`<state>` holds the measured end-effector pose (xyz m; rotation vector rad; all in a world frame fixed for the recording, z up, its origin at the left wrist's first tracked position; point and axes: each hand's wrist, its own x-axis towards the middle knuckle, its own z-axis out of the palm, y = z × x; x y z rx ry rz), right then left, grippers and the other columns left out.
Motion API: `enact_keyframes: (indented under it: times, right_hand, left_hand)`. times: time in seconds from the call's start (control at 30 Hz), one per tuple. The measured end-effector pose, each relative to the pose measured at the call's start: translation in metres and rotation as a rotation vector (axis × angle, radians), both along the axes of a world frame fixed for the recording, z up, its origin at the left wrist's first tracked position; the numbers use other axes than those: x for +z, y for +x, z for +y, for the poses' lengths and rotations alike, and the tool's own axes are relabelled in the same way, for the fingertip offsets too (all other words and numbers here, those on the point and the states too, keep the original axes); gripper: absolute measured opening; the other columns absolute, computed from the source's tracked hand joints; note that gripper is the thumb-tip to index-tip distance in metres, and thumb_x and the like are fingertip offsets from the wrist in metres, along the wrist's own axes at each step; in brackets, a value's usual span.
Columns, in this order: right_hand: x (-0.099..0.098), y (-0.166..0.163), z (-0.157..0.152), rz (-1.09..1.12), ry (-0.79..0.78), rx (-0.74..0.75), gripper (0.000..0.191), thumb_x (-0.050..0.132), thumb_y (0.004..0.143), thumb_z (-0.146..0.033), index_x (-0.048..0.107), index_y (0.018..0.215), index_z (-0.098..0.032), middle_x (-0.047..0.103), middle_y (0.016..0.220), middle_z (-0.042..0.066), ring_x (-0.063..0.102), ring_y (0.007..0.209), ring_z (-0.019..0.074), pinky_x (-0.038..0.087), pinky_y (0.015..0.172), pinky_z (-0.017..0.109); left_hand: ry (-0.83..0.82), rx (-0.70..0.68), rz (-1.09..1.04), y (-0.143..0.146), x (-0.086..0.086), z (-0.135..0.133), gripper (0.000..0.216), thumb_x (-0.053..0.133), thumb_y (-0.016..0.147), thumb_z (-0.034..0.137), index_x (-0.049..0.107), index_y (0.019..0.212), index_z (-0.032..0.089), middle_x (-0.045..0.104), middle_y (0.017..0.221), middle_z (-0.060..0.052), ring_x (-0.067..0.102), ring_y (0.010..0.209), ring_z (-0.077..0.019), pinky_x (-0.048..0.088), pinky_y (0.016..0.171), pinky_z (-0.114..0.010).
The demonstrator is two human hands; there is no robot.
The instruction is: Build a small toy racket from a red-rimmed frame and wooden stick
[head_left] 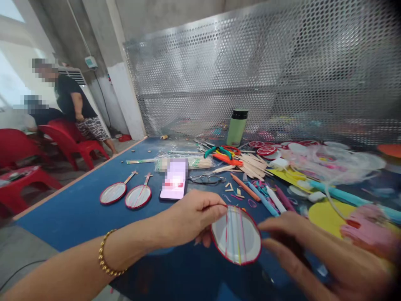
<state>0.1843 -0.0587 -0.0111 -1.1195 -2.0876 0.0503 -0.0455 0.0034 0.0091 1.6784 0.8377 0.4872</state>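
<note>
My left hand (200, 217), with a gold beaded bracelet (105, 253) at its wrist, pinches the left rim of a round white disc (233, 236). The disc has a red edge, and pink, pale blue and yellow strands run across its face. At its right edge is my right hand (300, 246), slightly blurred, thumb and forefinger apart beside the rim; whether they touch it I cannot tell. Two similar red-rimmed discs with wooden stick handles, one further left (113, 193) and one nearer (138, 196), lie on the blue table (90, 217).
Behind my hands lie a lit phone (173, 179), glasses (207, 179), wooden sticks (252, 165), green-handled pliers (219, 151) and several clay-coloured rods (246, 187). A green bottle (237, 127) stands before a perforated metal screen (219, 75). A pink glue gun (365, 223) is right. People and red chairs (72, 140) are left.
</note>
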Motion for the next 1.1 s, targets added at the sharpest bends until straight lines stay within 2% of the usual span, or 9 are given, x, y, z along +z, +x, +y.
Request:
enact_keyframes:
  times: [0.07,0.13,0.2,0.27,0.33,0.53,0.67,1.1]
  right_hand:
    - [0.004,0.000,0.001,0.099,-0.154,-0.079,0.024,0.054,0.098,-0.044,0.059,0.114,-0.026,0.067,0.070,-0.003,0.060,0.051,0.0120,0.042,0.041,0.020]
    - [0.006,-0.002,0.002,0.108,-0.317,-0.038,0.028,0.051,0.099,-0.044,0.062,0.116,-0.025,0.065,0.065,-0.004,0.059,0.050,0.0120,0.044,0.041,0.019]
    - [0.008,-0.006,0.004,0.095,-0.405,0.029,0.028,0.046,0.101,-0.042,0.065,0.111,-0.024,0.067,0.069,-0.002,0.064,0.059,0.0135,0.050,0.049,0.020]
    - [0.007,-0.009,0.004,0.085,-0.405,0.052,0.028,0.043,0.102,-0.039,0.066,0.108,-0.023,0.070,0.076,-0.001,0.067,0.068,0.0144,0.053,0.056,0.021]
    - [0.005,-0.010,0.004,0.063,-0.384,0.051,0.025,0.043,0.102,-0.037,0.065,0.104,-0.024,0.071,0.080,-0.001,0.067,0.069,0.0137,0.052,0.056,0.020]
    - [0.002,-0.011,0.003,0.055,-0.364,0.033,0.022,0.045,0.101,-0.036,0.062,0.096,-0.024,0.070,0.074,-0.002,0.063,0.059,0.0123,0.048,0.051,0.021]
    - [0.003,-0.013,0.003,0.083,-0.347,0.011,0.023,0.045,0.101,-0.037,0.059,0.089,-0.025,0.068,0.073,-0.003,0.064,0.061,0.0119,0.048,0.052,0.020]
    - [0.004,-0.015,0.002,0.108,-0.380,-0.001,0.024,0.044,0.101,-0.040,0.060,0.091,-0.025,0.068,0.074,-0.002,0.064,0.063,0.0131,0.049,0.054,0.021]
  left_hand:
    - [0.023,0.008,0.007,0.001,0.001,-0.003,0.032,0.046,0.100,0.045,0.057,0.092,0.015,0.054,0.061,0.002,0.053,0.050,-0.0097,0.039,0.043,-0.017]
    - [0.047,-0.012,-0.003,0.002,0.001,-0.006,0.034,0.045,0.101,0.046,0.058,0.096,0.015,0.054,0.062,0.002,0.053,0.052,-0.0095,0.039,0.045,-0.017]
    - [0.076,-0.036,-0.031,0.003,0.001,-0.010,0.036,0.044,0.102,0.047,0.060,0.098,0.014,0.055,0.066,0.001,0.053,0.054,-0.0088,0.041,0.048,-0.017]
    - [0.101,-0.041,-0.063,0.004,0.001,-0.011,0.039,0.044,0.102,0.048,0.061,0.098,0.014,0.056,0.070,0.001,0.054,0.057,-0.0082,0.042,0.051,-0.017]
    - [0.124,-0.032,-0.074,0.005,0.000,-0.012,0.039,0.046,0.101,0.049,0.061,0.095,0.014,0.055,0.070,0.001,0.053,0.056,-0.0079,0.041,0.050,-0.017]
    - [0.209,0.009,-0.023,0.007,-0.003,-0.011,0.031,0.048,0.100,0.040,0.059,0.084,0.016,0.051,0.060,0.004,0.050,0.049,-0.0071,0.037,0.046,-0.016]
    - [0.263,0.011,0.027,0.006,-0.003,-0.011,0.027,0.045,0.100,0.032,0.058,0.082,0.016,0.051,0.056,0.005,0.050,0.048,-0.0071,0.037,0.046,-0.015]
    - [0.284,0.044,0.036,0.007,0.000,-0.014,0.018,0.049,0.095,0.023,0.060,0.083,0.017,0.049,0.053,0.007,0.049,0.044,-0.0061,0.035,0.042,-0.014]
